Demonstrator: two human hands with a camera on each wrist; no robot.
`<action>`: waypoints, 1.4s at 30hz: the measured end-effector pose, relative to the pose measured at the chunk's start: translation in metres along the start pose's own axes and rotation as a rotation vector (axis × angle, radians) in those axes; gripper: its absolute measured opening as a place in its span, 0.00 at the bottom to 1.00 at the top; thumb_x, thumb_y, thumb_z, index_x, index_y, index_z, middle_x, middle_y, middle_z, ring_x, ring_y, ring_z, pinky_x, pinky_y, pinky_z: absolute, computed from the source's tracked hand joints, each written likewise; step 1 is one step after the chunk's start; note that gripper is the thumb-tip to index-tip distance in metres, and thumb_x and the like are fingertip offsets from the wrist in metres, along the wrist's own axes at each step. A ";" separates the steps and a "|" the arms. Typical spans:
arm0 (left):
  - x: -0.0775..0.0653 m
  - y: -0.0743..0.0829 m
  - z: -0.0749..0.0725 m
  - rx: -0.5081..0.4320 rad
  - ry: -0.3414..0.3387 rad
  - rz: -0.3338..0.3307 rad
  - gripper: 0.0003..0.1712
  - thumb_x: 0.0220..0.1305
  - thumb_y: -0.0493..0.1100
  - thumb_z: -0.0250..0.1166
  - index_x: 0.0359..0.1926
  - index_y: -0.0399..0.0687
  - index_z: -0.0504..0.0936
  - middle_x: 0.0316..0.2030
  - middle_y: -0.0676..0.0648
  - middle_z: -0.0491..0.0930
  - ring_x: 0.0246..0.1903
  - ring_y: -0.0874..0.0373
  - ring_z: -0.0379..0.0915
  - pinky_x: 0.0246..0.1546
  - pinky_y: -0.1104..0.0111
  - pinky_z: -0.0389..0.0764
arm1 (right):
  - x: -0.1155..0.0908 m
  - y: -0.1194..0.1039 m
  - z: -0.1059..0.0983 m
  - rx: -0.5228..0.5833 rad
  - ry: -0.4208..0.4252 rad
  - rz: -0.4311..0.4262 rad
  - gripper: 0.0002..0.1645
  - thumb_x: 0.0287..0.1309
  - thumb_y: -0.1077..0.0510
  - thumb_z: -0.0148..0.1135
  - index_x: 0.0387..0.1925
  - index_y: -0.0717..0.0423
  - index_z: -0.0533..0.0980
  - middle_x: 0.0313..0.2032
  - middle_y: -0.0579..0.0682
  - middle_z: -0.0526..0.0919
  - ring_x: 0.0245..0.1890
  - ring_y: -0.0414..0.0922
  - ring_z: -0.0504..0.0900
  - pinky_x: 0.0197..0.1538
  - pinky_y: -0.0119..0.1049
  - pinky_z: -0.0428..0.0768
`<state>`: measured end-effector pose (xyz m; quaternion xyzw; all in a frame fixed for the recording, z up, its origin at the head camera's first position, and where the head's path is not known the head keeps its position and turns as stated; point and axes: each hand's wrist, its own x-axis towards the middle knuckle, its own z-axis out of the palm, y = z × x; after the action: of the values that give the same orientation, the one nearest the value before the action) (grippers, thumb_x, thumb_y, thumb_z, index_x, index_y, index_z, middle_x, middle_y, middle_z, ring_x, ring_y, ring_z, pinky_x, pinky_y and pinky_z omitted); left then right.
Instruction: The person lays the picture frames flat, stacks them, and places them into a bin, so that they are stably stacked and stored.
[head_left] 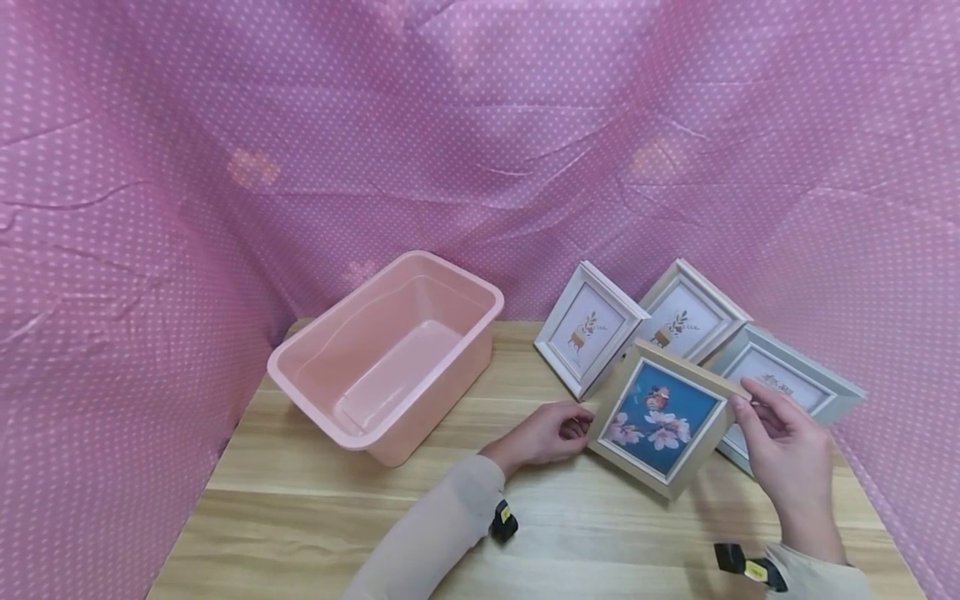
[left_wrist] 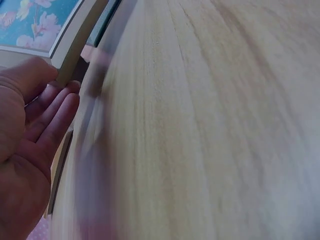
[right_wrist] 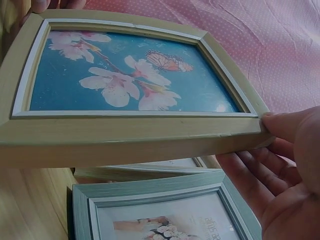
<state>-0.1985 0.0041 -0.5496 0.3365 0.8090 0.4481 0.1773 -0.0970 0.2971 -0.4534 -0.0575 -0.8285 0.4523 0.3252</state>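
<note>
Both hands hold a tan picture frame (head_left: 621, 380) with a blue print of pink blossoms and a butterfly. My right hand (head_left: 797, 454) pinches its right corner, thumb on the face and fingers beneath, as the right wrist view shows. At the opposite corner my left hand (head_left: 546, 433) grips with thumb on top and fingers under, plain in the left wrist view (left_wrist: 30, 110). The frame is tilted, raised over the table. Behind it lie a white picture frame (head_left: 588, 329), a beige picture frame (head_left: 693, 312) and a grey-green picture frame (head_left: 783, 371), partly hidden.
A pink plastic basin (head_left: 450, 392) with nothing inside stands at the left of the wooden table (head_left: 300, 517). Pink dotted cloth (head_left: 480, 150) hangs behind and along both sides. Each wrist carries a small black strap device (head_left: 504, 522).
</note>
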 end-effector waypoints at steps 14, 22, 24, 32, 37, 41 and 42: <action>-0.015 -0.003 -0.010 -0.086 0.033 -0.010 0.20 0.69 0.30 0.70 0.61 0.36 0.84 0.52 0.39 0.88 0.44 0.67 0.84 0.50 0.79 0.86 | 0.001 -0.009 0.010 0.074 -0.015 0.100 0.21 0.65 0.69 0.72 0.59 0.69 0.83 0.38 0.18 0.82 0.36 0.16 0.83 0.43 0.09 0.80; -0.027 -0.008 -0.017 -0.064 0.062 -0.024 0.21 0.69 0.30 0.71 0.61 0.35 0.84 0.51 0.40 0.88 0.45 0.66 0.85 0.51 0.78 0.87 | 0.002 -0.013 0.021 0.096 -0.041 0.132 0.17 0.65 0.67 0.73 0.54 0.68 0.85 0.32 0.16 0.83 0.33 0.17 0.84 0.41 0.10 0.81; -0.030 -0.008 -0.018 -0.064 0.072 -0.036 0.20 0.69 0.30 0.71 0.61 0.35 0.84 0.51 0.40 0.88 0.45 0.66 0.84 0.51 0.79 0.86 | 0.002 -0.014 0.023 0.110 -0.053 0.141 0.17 0.65 0.67 0.73 0.54 0.68 0.85 0.31 0.16 0.83 0.33 0.17 0.84 0.41 0.10 0.81; -0.043 -0.011 -0.023 -0.066 0.105 -0.062 0.19 0.69 0.31 0.71 0.60 0.34 0.85 0.51 0.40 0.88 0.45 0.65 0.84 0.51 0.78 0.86 | 0.002 -0.020 0.035 0.134 -0.087 0.126 0.16 0.65 0.68 0.72 0.54 0.68 0.86 0.31 0.16 0.84 0.34 0.17 0.85 0.41 0.11 0.82; -0.050 -0.013 -0.026 -0.041 0.129 -0.092 0.20 0.69 0.32 0.71 0.61 0.36 0.84 0.51 0.42 0.88 0.46 0.65 0.84 0.52 0.78 0.86 | 0.002 -0.027 0.042 0.179 -0.103 0.097 0.15 0.66 0.70 0.71 0.53 0.69 0.86 0.32 0.18 0.85 0.34 0.18 0.86 0.42 0.13 0.83; -0.054 -0.014 -0.027 -0.041 0.142 -0.105 0.21 0.70 0.33 0.71 0.62 0.37 0.84 0.52 0.43 0.87 0.47 0.64 0.84 0.53 0.78 0.86 | 0.001 -0.030 0.048 0.191 -0.097 0.070 0.15 0.65 0.71 0.71 0.52 0.70 0.85 0.33 0.15 0.84 0.35 0.17 0.85 0.43 0.12 0.83; -0.055 -0.014 -0.028 -0.044 0.146 -0.104 0.21 0.70 0.33 0.71 0.62 0.37 0.83 0.52 0.43 0.87 0.47 0.63 0.84 0.53 0.78 0.86 | 0.001 -0.031 0.049 0.185 -0.092 0.060 0.14 0.65 0.71 0.71 0.52 0.71 0.85 0.33 0.14 0.83 0.36 0.16 0.85 0.43 0.12 0.82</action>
<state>-0.1809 -0.0569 -0.5479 0.2565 0.8260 0.4795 0.1481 -0.1207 0.2446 -0.4472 -0.0315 -0.7952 0.5384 0.2769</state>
